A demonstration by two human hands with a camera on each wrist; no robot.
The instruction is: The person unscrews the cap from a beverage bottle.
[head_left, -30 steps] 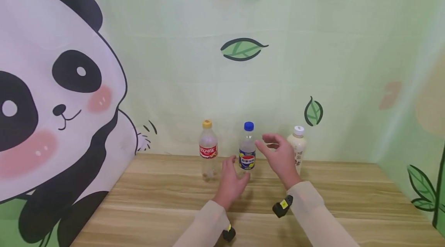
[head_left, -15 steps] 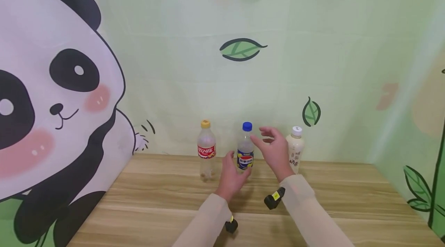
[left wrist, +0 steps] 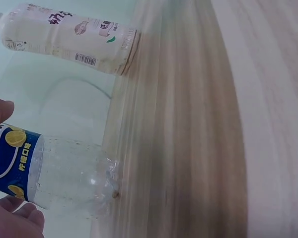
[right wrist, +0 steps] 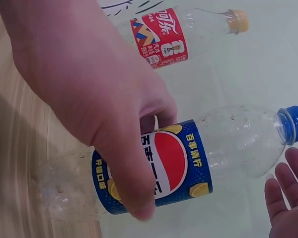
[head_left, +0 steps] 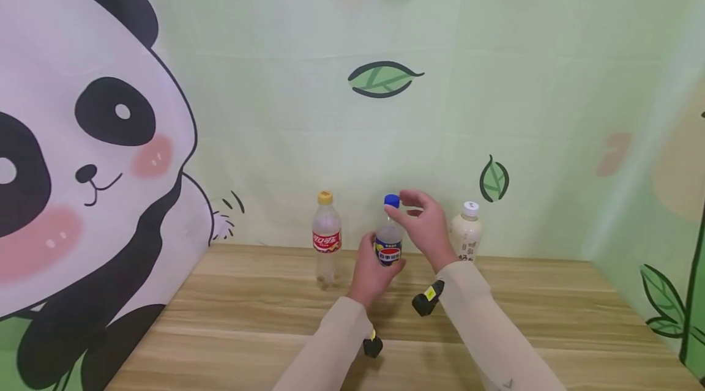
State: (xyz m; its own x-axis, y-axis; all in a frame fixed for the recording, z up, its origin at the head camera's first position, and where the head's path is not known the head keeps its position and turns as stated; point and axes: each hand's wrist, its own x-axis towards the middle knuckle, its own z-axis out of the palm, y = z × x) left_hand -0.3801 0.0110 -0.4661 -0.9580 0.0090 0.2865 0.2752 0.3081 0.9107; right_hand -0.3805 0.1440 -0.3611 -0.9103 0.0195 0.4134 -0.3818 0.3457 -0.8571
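Note:
A clear plastic soda bottle [head_left: 389, 235] with a blue cap and blue label stands between my hands. My left hand [head_left: 373, 273] grips it round the label, thumb across the front, as the right wrist view shows closely. My right hand [head_left: 426, 226] is raised beside the blue cap [right wrist: 294, 125], thumb on one side and fingers on the other; a small gap shows between fingers and cap. The left wrist view has the bottle's clear lower part [left wrist: 77, 171] near the tabletop, beyond my left hand's fingers [left wrist: 21, 216].
Left of my hands stands a clear cola bottle [head_left: 327, 238] with a yellow cap and red label. A pale, milky bottle [head_left: 467, 233] with a white cap stands behind my right forearm. The wooden tabletop [head_left: 248, 305] meets a green printed backdrop [head_left: 275, 134] behind the bottles.
My left hand has moved up to the blue-capped bottle and taken hold of its label. My right hand has moved left and up, from beside the bottle to its cap.

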